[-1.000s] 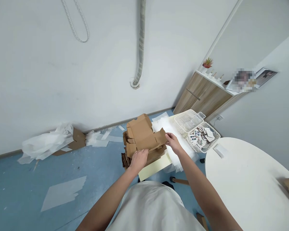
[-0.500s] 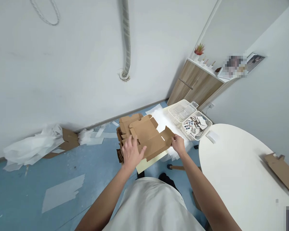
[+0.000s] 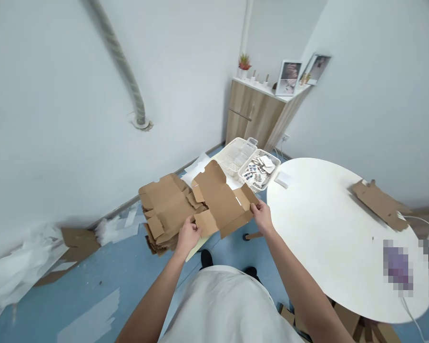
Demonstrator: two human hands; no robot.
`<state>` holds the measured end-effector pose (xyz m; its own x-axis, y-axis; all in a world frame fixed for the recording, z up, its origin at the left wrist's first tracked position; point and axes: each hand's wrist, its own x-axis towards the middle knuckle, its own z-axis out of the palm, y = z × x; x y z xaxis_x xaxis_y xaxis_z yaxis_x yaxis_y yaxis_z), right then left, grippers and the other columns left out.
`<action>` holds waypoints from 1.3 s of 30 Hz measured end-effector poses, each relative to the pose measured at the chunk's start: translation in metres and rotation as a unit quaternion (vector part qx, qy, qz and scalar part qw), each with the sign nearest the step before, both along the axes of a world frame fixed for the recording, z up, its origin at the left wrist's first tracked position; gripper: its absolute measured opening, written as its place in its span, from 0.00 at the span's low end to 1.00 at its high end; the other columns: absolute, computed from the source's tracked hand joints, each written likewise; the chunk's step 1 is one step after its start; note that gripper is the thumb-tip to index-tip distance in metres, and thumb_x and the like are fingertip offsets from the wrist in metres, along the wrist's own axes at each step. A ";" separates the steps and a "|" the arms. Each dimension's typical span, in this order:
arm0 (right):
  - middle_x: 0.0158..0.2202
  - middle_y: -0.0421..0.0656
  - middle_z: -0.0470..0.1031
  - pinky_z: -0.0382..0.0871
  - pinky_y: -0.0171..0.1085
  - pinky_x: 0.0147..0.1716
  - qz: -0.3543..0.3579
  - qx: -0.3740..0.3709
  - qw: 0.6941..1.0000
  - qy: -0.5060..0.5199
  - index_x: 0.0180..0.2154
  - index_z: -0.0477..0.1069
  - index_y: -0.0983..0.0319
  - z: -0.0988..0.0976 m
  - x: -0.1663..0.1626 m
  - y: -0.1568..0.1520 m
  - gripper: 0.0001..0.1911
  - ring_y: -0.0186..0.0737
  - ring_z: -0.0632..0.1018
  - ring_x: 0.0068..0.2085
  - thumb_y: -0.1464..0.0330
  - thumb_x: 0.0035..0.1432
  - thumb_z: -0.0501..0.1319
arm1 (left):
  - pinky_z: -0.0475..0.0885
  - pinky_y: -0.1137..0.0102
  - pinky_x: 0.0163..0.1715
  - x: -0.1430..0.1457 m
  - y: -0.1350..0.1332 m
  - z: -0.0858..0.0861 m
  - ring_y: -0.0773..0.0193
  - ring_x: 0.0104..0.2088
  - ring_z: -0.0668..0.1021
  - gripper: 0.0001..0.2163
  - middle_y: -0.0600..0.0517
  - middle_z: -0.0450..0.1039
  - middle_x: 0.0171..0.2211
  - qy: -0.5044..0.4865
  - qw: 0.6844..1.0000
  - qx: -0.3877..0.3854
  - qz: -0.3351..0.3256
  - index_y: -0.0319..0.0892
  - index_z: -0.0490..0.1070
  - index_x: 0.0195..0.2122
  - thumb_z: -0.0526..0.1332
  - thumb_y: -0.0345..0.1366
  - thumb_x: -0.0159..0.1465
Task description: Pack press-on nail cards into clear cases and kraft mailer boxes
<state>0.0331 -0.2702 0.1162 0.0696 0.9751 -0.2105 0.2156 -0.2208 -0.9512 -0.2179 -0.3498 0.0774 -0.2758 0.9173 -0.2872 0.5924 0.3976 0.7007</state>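
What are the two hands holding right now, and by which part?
Both hold one flat, unfolded brown cardboard box blank: the left hand grips its near-left flap, the right hand pinches its right edge.

A small packing room: cardboard blanks (image 3: 164, 209), sorting baskets (image 3: 259, 169), white table (image 3: 325, 228).

The stack of flat cartons (image 3: 162, 209) served as landmark. Just right of it, raised off the stack, a flat carton (image 3: 221, 202) hung between the left hand (image 3: 188, 236) and the right hand (image 3: 261, 216). Behind and right of the stack sat two baskets (image 3: 259, 169) side by side. Well to the right stood the worktop (image 3: 329, 238), with another flat carton (image 3: 379, 204) on its far side.
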 end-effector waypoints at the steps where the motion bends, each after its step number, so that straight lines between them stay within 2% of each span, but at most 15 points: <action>1: 0.27 0.43 0.74 0.66 0.34 0.24 -0.016 0.007 1.000 -0.014 0.37 0.66 0.63 0.002 0.015 -0.004 0.16 0.37 0.73 0.27 0.60 0.50 0.51 | 0.66 0.73 0.29 0.010 0.004 0.002 0.65 0.28 0.76 0.23 0.52 0.73 0.26 0.003 1.000 0.021 -0.009 0.35 0.56 0.51 0.56 0.31 0.54; 5: 0.33 0.43 0.74 0.66 0.35 0.29 -0.070 0.051 0.994 -0.060 0.36 0.66 0.61 0.011 0.080 -0.028 0.14 0.37 0.73 0.30 0.62 0.49 0.52 | 0.67 0.74 0.27 0.060 0.018 0.021 0.67 0.26 0.75 0.18 0.53 0.72 0.26 0.026 0.993 0.096 -0.055 0.39 0.63 0.46 0.56 0.34 0.53; 10: 0.32 0.43 0.73 0.64 0.37 0.34 -0.146 0.083 0.981 -0.102 0.32 0.68 0.60 0.008 0.166 -0.066 0.14 0.39 0.72 0.34 0.58 0.52 0.51 | 0.68 0.73 0.27 0.146 0.030 0.040 0.68 0.25 0.75 0.20 0.53 0.71 0.28 0.010 0.981 0.132 -0.145 0.40 0.62 0.49 0.54 0.36 0.55; 14: 0.35 0.46 0.71 0.64 0.38 0.35 -0.239 0.075 0.958 -0.139 0.34 0.70 0.61 -0.008 0.228 -0.102 0.17 0.40 0.71 0.35 0.57 0.53 0.50 | 0.69 0.72 0.30 0.214 0.037 0.037 0.66 0.28 0.75 0.21 0.51 0.71 0.30 0.016 0.961 0.146 -0.233 0.39 0.59 0.52 0.53 0.35 0.56; 19: 0.37 0.46 0.70 0.64 0.39 0.35 -0.298 0.037 0.941 -0.159 0.42 0.68 0.62 -0.028 0.285 -0.151 0.19 0.40 0.70 0.34 0.60 0.52 0.50 | 0.68 0.70 0.33 0.284 0.046 0.025 0.65 0.31 0.74 0.22 0.51 0.70 0.31 0.039 0.929 0.151 -0.336 0.40 0.57 0.53 0.53 0.33 0.56; 23: 0.36 0.45 0.70 0.64 0.37 0.30 -0.350 -0.011 0.923 -0.161 0.43 0.66 0.62 -0.046 0.307 -0.176 0.19 0.37 0.70 0.28 0.62 0.51 0.50 | 0.67 0.69 0.34 0.326 0.054 0.013 0.64 0.33 0.74 0.27 0.52 0.70 0.30 0.049 0.911 0.135 -0.387 0.39 0.48 0.58 0.52 0.32 0.57; 26: 0.35 0.44 0.70 0.63 0.36 0.28 -0.369 -0.043 0.918 -0.139 0.43 0.65 0.62 -0.058 0.311 -0.184 0.19 0.36 0.70 0.26 0.62 0.49 0.50 | 0.66 0.69 0.34 0.346 0.061 0.004 0.63 0.34 0.74 0.28 0.52 0.71 0.32 0.053 0.903 0.104 -0.413 0.40 0.43 0.59 0.52 0.33 0.58; 31: 0.36 0.44 0.70 0.64 0.37 0.30 -0.388 -0.072 0.909 -0.131 0.43 0.64 0.62 -0.068 0.311 -0.183 0.20 0.36 0.71 0.27 0.63 0.48 0.51 | 0.66 0.69 0.34 0.361 0.078 -0.014 0.63 0.35 0.75 0.26 0.50 0.72 0.34 0.046 0.894 0.077 -0.439 0.39 0.44 0.58 0.51 0.33 0.59; 36: 0.38 0.45 0.70 0.65 0.37 0.31 -0.396 -0.089 0.905 -0.125 0.44 0.63 0.62 -0.065 0.313 -0.172 0.19 0.38 0.73 0.31 0.64 0.49 0.50 | 0.66 0.69 0.34 0.371 0.103 -0.026 0.63 0.36 0.75 0.25 0.48 0.74 0.34 0.012 0.896 0.065 -0.440 0.38 0.46 0.57 0.52 0.33 0.59; 39: 0.39 0.45 0.70 0.66 0.37 0.32 -0.415 -0.109 0.893 -0.137 0.45 0.62 0.61 -0.063 0.313 -0.165 0.20 0.39 0.73 0.33 0.64 0.49 0.51 | 0.67 0.67 0.38 0.376 0.117 -0.031 0.61 0.38 0.75 0.25 0.47 0.74 0.36 -0.019 0.896 0.048 -0.441 0.37 0.47 0.57 0.52 0.35 0.59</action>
